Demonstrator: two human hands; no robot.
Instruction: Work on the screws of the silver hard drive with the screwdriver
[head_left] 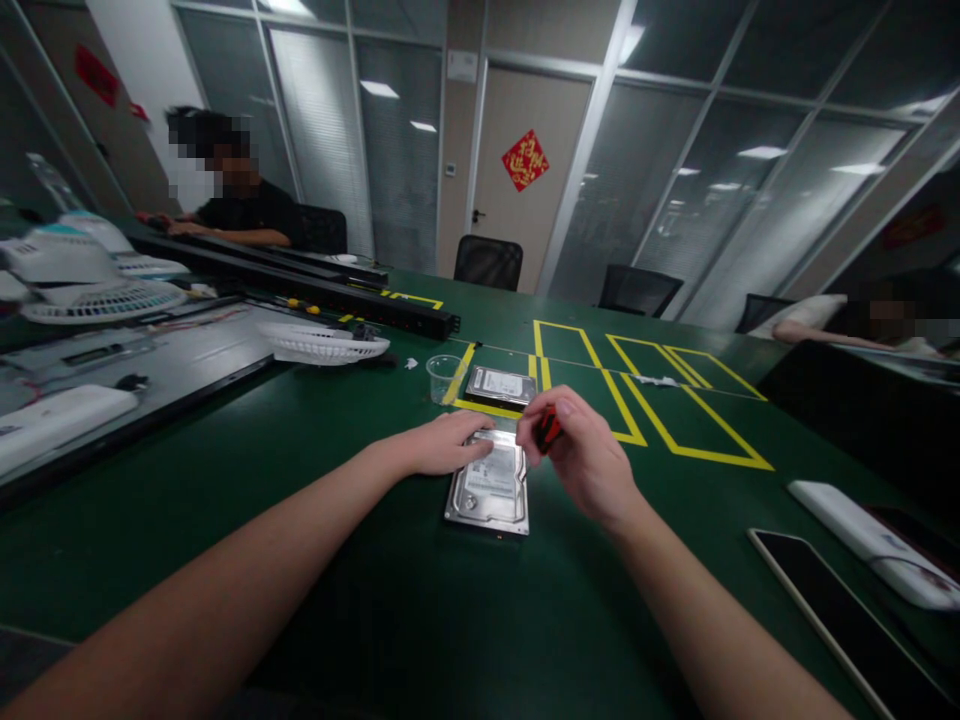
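A silver hard drive [491, 490] lies flat on the green table, its labelled face up. My left hand [446, 443] holds its far left part, with the thumb on the top face and the fingers along the far edge. Over the drive's far right corner, my right hand [581, 455] is closed around a red and black screwdriver handle [547, 430]. The tip of the screwdriver cannot be made out. Just beyond, a second hard drive [501, 384] rests inside a yellow tape outline, beside a clear plastic cup [445, 380].
White fan parts [322, 342], a large metal panel [187, 350] and long black bars [375, 300] occupy the left. Yellow tape rectangles [697, 455] mark the table's right half. A phone-like slab [832, 610] and white power strip [862, 540] lie at right. Two people sit across the table.
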